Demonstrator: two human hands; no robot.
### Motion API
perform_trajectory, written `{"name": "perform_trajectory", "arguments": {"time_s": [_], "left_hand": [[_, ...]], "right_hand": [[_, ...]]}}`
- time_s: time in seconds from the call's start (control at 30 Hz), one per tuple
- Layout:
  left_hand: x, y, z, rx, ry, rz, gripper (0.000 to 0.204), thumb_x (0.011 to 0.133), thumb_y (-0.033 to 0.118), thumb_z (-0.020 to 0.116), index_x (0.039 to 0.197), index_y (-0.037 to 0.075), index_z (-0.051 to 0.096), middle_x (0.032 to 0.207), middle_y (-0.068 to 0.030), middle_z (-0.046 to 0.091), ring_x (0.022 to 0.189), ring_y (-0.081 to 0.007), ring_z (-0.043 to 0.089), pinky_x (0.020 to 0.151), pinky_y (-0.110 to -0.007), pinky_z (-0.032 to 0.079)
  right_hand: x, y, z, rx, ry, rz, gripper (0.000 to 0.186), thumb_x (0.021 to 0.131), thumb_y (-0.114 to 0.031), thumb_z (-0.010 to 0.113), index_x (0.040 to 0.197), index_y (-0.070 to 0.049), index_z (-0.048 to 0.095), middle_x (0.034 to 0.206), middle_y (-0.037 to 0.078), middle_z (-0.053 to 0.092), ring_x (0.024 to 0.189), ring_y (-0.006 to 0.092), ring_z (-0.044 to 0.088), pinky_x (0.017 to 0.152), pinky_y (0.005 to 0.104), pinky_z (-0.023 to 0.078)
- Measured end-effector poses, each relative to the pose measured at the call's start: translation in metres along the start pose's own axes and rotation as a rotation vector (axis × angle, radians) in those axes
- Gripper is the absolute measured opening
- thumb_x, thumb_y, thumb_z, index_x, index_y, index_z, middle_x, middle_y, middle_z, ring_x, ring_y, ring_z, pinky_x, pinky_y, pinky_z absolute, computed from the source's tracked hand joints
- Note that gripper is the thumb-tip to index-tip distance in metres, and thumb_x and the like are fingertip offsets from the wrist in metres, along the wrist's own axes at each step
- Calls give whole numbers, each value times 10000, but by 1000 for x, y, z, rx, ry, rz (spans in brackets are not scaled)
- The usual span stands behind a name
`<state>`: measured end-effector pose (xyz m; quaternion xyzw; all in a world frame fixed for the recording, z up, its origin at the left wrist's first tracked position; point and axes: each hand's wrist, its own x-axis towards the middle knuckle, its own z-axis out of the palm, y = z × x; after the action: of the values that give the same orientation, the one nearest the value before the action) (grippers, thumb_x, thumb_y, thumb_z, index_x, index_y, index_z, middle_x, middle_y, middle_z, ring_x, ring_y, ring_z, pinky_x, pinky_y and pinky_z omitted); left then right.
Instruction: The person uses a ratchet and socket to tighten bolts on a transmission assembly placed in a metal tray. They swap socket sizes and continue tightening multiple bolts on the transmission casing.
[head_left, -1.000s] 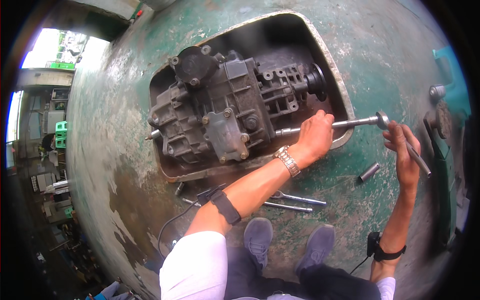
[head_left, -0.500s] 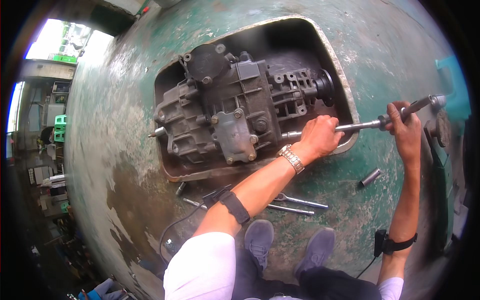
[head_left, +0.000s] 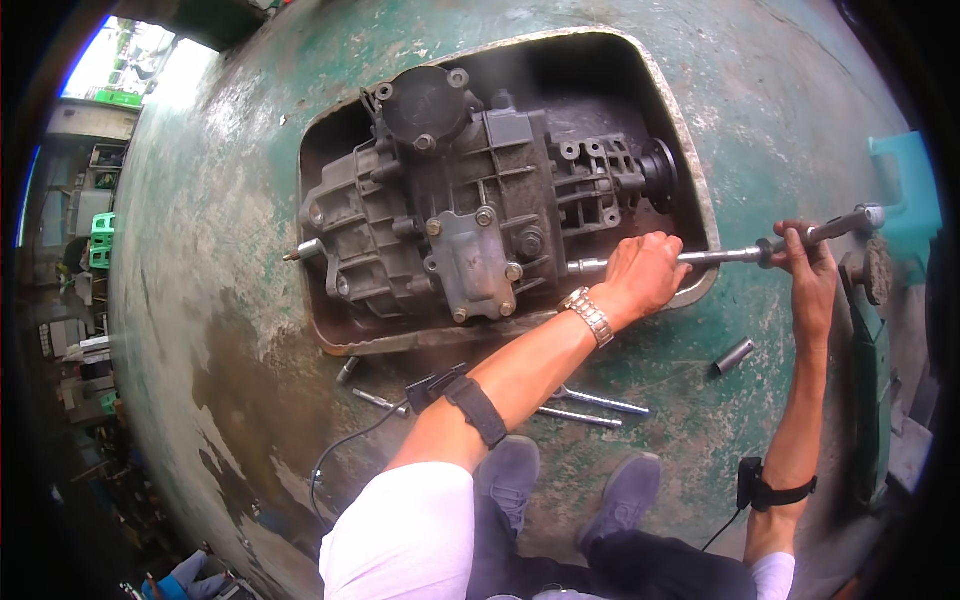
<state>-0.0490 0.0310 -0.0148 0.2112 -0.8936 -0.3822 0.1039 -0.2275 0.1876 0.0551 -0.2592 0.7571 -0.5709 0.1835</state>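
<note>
A grey metal gearbox [head_left: 475, 270] lies in a deep, dark tray [head_left: 686, 120] on the floor. My left hand [head_left: 645, 275] is closed round a long extension bar [head_left: 725, 256], beside the tray's right rim. The bar's socket end [head_left: 588, 266] meets the gearbox's lower right side; whether it sits on a bolt is hidden. My right hand [head_left: 808, 265] grips the bar's outer end, where a socket wrench [head_left: 838, 226] with a dark handle joins it and points up and to the right.
A loose metal socket [head_left: 733, 357] lies below the tray's right corner. Steel bars and a ratchet handle [head_left: 605, 403] rest in front of my shoes [head_left: 625, 495]. On the right stand a teal plastic stool [head_left: 905, 190] and a green metal stand [head_left: 868, 400]. Another person [head_left: 190, 578] shows at lower left.
The wrench handle's outer end sits slightly lower, and my right hand with it. My left hand keeps its hold on the bar. The whole view has shifted slightly.
</note>
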Motion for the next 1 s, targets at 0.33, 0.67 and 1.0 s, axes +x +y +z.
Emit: {"name": "perform_trajectory", "arguments": {"time_s": [0.33, 0.67, 1.0], "left_hand": [[-3, -1, 7, 75, 18, 60, 226, 846, 235, 681, 851, 19, 617, 859, -199, 648, 796, -381, 659, 706, -461, 534], [7, 13, 10, 247, 6, -75, 130, 783, 141, 649, 812, 14, 649, 792, -198, 671, 765, -345, 680, 714, -435, 546], [20, 10, 20, 348, -72, -47, 141, 774, 74, 562, 848, 15, 667, 859, -186, 684, 837, -312, 685, 759, -400, 534]], "right_hand": [[9, -83, -10, -296, -99, -199, 362, 969, -335, 614, 1012, 21, 662, 933, 52, 664, 859, 136, 558, 830, 291, 449], [12, -93, 8, 514, -17, -220, 433, 1000, -391, 537, 700, -80, 505, 701, 23, 421, 759, 164, 436, 742, 318, 355], [6, -88, -1, 404, 18, -204, 347, 1013, -323, 529, 833, -42, 625, 732, 15, 440, 764, 140, 418, 770, 296, 359]]}}
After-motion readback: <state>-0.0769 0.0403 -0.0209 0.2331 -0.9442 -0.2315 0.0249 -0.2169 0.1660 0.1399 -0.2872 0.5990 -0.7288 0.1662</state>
